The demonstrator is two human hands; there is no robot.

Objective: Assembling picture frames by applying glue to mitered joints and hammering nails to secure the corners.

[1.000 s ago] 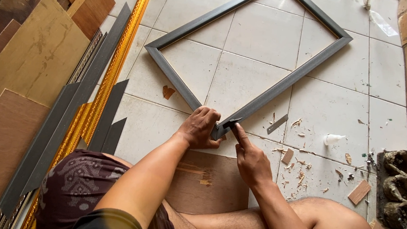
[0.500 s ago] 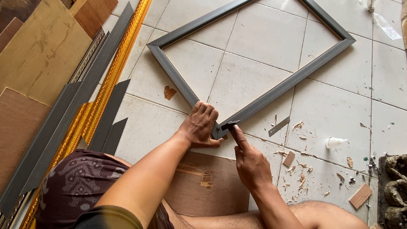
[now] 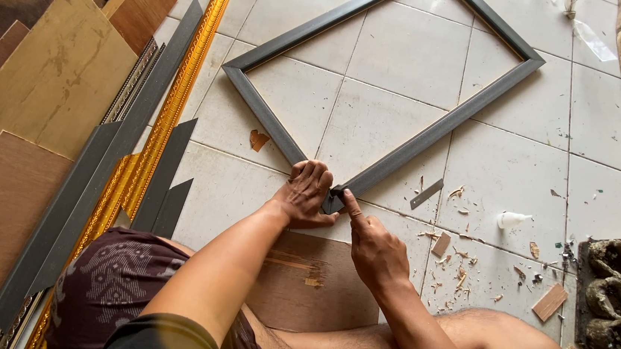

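From the head camera, a dark grey rectangular picture frame (image 3: 378,90) is lying flat on the white tiled floor (image 3: 520,170), its far corner cut off by the top edge. The left hand (image 3: 307,193) is curling closed over the frame's nearest corner, hiding the joint. The right hand (image 3: 373,249) is pressing its extended forefinger against that same corner, other fingers folded. A brown plywood board (image 3: 316,283) is lying beneath the wrists, partly hidden. Gold and grey moulding strips (image 3: 150,138) are lying to the left.
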